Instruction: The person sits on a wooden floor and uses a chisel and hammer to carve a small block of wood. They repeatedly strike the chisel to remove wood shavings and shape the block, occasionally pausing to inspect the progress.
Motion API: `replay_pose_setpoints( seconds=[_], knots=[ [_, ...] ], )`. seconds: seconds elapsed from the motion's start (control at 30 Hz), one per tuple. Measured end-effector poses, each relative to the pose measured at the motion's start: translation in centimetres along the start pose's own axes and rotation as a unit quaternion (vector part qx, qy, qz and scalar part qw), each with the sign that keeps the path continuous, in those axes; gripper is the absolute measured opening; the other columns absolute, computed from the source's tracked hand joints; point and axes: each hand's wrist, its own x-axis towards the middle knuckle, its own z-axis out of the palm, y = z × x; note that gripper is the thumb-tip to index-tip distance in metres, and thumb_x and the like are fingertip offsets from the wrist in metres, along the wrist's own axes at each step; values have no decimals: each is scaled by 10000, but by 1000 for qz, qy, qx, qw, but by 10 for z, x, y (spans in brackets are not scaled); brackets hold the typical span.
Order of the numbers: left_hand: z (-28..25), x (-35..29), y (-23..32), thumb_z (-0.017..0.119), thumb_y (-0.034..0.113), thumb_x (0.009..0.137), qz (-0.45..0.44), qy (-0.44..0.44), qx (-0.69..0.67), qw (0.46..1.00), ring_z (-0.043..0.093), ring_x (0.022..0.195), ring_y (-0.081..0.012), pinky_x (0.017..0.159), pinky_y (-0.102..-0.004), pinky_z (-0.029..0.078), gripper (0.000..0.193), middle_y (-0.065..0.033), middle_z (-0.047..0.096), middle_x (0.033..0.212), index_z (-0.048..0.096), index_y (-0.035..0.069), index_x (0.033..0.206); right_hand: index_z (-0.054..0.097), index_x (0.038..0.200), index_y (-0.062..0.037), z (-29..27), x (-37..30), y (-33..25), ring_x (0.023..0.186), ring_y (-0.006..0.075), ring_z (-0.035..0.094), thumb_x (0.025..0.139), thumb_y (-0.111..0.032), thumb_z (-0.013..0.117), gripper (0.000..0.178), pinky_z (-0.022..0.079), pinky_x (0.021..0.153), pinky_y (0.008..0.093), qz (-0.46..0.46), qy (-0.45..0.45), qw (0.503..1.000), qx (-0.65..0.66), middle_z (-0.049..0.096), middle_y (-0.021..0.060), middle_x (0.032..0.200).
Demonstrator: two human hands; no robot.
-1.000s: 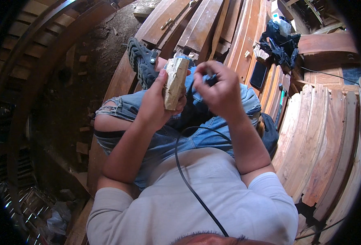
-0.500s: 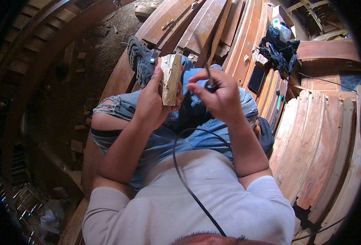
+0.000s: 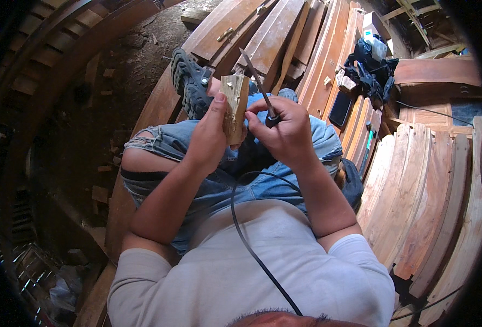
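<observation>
A pale, rough block of wood (image 3: pixel 234 109) stands roughly upright above my lap, with chipped grain on its face. My left hand (image 3: pixel 211 131) is wrapped round its left side, thumb along the face; the other fingers are mostly hidden behind it. In my right hand (image 3: pixel 283 128) is a narrow-bladed hand tool (image 3: pixel 261 82) with a dark handle; whether it is a file or a knife I cannot tell. Its tapered metal blade points up and to the left, apart from the block. My right fingertips are at the block's right edge, perhaps touching it.
Long brown boards (image 3: pixel 273 32) lie under and ahead of me. On the right are a phone (image 3: pixel 340 108), a black plastic bag (image 3: pixel 369 71) and stacked curved planks (image 3: pixel 410 180). A black cable (image 3: pixel 241 229) crosses my shirt. Wood scraps (image 3: pixel 100 193) lie on the dark ground to the left.
The wood block has turned, showing more of its right side, and shifted slightly right. My right hand has moved left to the block's edge, the blade now tilting further left.
</observation>
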Motion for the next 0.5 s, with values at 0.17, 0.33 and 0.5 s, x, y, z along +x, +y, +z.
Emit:
replay_pose_setpoints(
  seconds=[0.17,0.33,0.5],
  knots=[
    [4,-2,4,243,511,1166,12,-12,49,999,607,678,-106,568,-250,480,591,-60,652,925,558,46,1350,713,856,-6,2,0,-6,739,293,687,794,-161,796,186,536,721,394,3,14,999,-43,694,152,800],
    [3,0,2,243,492,1169,-3,-46,40,998,592,656,-94,543,-247,465,570,-61,651,944,533,51,1385,697,845,-6,-1,0,-5,734,301,680,777,-161,789,192,530,706,403,20,4,998,-61,683,160,794],
    [12,-6,13,246,497,1168,-8,-36,59,998,581,639,-92,530,-246,451,571,-57,645,912,555,55,1357,685,833,-4,-4,0,-11,726,303,683,777,-159,789,195,532,695,396,24,9,997,-72,683,163,793]
  ],
)
